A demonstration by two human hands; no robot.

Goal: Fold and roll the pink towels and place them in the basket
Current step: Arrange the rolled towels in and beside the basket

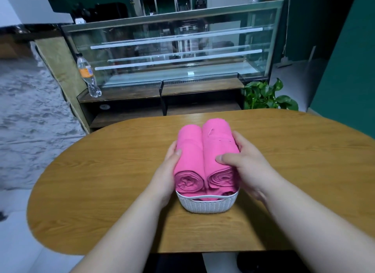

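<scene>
Writing shows in only one place: a clear plastic bottle (88,76) stands on the dark wooden ledge of the display case and carries an orange label (86,71), but its print is too blurred to read.

Two pink towels, both rolled, lie side by side in a small white plastic basket (207,206) with a woven pattern and a slot handle in its near wall. The left towel roll (189,149) and the right towel roll (218,138) touch along their length, stand well above the rim, and turn their spiral ends toward the camera. The left hand (169,167) grips the left towel roll, with the fingers along its outer side and the thumb on top. The right hand (245,163) grips the right towel roll in the same way, the thumb pressed on top and the fingers curled round the far outer side.

The basket sits near the middle of an oval wooden table (101,181) with a warm, yellowish grain. Beyond the table stands a long glass display case (172,49) with shelves. A leafy green plant (265,96) is at the case's right end, just behind the table's edge. A dark green wall (345,59) rises on the right, and a grey marbled floor (26,110) spreads out on the left.
</scene>
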